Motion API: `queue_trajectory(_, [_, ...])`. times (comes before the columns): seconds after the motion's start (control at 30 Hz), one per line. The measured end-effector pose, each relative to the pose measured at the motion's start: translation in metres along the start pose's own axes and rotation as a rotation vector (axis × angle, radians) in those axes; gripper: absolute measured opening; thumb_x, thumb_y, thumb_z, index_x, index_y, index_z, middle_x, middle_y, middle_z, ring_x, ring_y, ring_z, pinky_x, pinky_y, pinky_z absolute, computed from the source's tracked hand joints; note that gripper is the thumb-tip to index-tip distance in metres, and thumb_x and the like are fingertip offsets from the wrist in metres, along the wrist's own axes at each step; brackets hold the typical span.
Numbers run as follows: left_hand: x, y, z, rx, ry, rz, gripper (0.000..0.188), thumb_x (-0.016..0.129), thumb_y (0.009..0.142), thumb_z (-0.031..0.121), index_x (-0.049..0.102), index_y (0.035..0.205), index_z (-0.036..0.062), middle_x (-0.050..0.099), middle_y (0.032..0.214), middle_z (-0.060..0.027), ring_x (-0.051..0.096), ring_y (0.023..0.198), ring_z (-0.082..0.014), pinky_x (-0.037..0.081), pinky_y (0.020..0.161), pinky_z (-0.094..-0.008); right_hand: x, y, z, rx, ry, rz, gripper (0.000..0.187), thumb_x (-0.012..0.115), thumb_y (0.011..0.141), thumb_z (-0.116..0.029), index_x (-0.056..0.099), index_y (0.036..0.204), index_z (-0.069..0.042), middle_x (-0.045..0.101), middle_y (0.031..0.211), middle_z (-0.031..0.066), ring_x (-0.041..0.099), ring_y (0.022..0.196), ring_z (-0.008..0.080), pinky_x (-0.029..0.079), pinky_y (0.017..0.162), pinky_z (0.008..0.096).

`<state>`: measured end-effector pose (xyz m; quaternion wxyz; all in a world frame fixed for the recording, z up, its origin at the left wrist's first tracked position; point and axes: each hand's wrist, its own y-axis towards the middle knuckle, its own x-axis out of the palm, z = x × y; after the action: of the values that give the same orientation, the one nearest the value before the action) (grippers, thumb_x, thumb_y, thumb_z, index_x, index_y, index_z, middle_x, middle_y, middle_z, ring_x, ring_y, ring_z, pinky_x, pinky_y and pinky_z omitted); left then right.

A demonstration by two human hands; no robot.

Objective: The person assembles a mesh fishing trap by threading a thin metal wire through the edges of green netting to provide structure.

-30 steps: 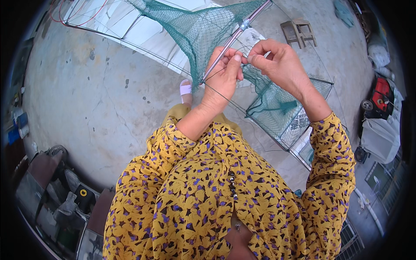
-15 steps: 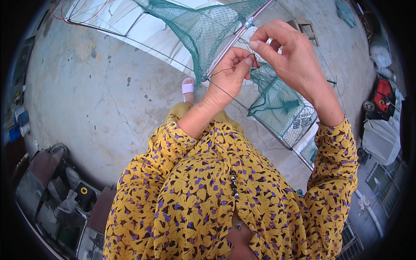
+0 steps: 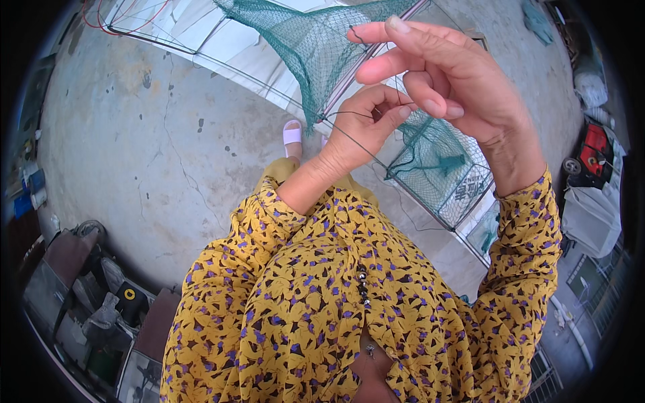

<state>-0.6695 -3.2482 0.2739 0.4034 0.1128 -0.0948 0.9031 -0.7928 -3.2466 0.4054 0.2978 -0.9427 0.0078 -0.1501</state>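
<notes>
My left hand (image 3: 366, 127) is closed, pinching a thin dark cord (image 3: 349, 111) between thumb and fingertips. Above it and to the right, my right hand (image 3: 443, 74) is raised with its fingers partly spread. The cord loops over the tip of its index finger, and its curled lower fingers come close to my left thumb. Behind both hands runs a slim metal rod (image 3: 342, 84) carrying green netting (image 3: 295, 40). More green mesh (image 3: 437, 168) is stretched on a dark frame below my right hand. My right hand hides the rod's upper part and its joint.
A pale sheet (image 3: 168, 33) lies on the concrete floor (image 3: 148, 154) under the net. A pink slipper (image 3: 292, 134) is on my foot. At the lower left stands a vehicle with brown seats (image 3: 70, 255). A red and black machine (image 3: 594, 151) is at the right.
My right hand has lifted and turned, its fingers fanning out from a pinch, with the cord drawn over the index finger. My left hand has shifted slightly right, still pinching the cord.
</notes>
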Motion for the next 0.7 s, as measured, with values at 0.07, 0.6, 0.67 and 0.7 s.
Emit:
queue_trajectory(0.07, [-0.002,0.001,-0.002,-0.002,-0.029,0.017,0.011,0.058,0.084,0.013,0.055,0.09,0.0034,0.058,0.081,0.0005,0.049,0.066,-0.0054,0.042,0.061,-0.0191,0.006,0.0,-0.002,-0.242,-0.007,0.118,0.041,0.045,0.09,-0.03,0.051,0.112,0.004,0.057,0.067,0.0015,0.042,0.042,-0.0011,0.022,0.033,0.0111])
queue_trajectory(0.6, [-0.006,0.003,-0.005,-0.256,-0.423,0.205,0.017,0.061,0.081,0.009,0.052,0.093,0.0028,0.058,0.073,-0.0022,0.046,0.052,-0.0049,0.038,0.046,-0.0174,-0.034,-0.006,0.066,-0.053,-0.882,0.369,0.009,0.062,0.074,-0.01,0.057,0.077,-0.003,0.057,0.065,0.0043,0.056,0.056,0.0142,0.043,0.051,0.0292])
queue_trajectory(0.67, [-0.005,0.005,-0.006,-0.25,-0.307,0.202,0.013,0.061,0.081,0.008,0.053,0.091,0.0023,0.058,0.073,-0.0016,0.047,0.053,-0.0044,0.039,0.047,-0.0171,-0.027,-0.003,0.066,-0.452,-1.203,0.483,0.006,0.06,0.072,-0.009,0.055,0.075,-0.006,0.057,0.069,0.0066,0.057,0.058,0.0216,0.044,0.051,0.0316])
queue_trajectory(0.7, [-0.006,0.005,-0.006,-0.229,-0.271,0.173,0.011,0.061,0.082,0.008,0.055,0.088,0.002,0.058,0.073,-0.0007,0.047,0.054,-0.0039,0.039,0.047,-0.0168,-0.023,-0.002,0.065,-0.484,-1.263,0.518,0.005,0.059,0.071,-0.009,0.055,0.073,-0.008,0.057,0.071,0.0071,0.057,0.061,0.0273,0.044,0.051,0.0336])
